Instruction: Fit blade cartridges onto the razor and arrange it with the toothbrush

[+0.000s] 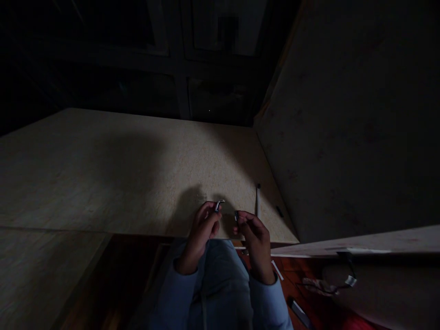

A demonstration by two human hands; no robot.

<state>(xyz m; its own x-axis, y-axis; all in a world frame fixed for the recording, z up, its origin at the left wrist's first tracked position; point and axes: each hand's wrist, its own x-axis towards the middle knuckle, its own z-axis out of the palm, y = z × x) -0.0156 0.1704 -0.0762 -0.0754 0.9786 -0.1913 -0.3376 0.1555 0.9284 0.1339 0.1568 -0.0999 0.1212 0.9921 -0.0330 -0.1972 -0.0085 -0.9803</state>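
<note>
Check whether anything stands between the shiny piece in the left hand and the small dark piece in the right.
Nothing visible does. The left hand and right hand face each other, shiny piece and dark piece apart; the pale stick lies outside that gap.

A small, shiny metal piece, bent near its tip, jutted from the fingers of the left hand, while near it, not touching, a small dark piece sat in the fingertips of the right hand.
</note>
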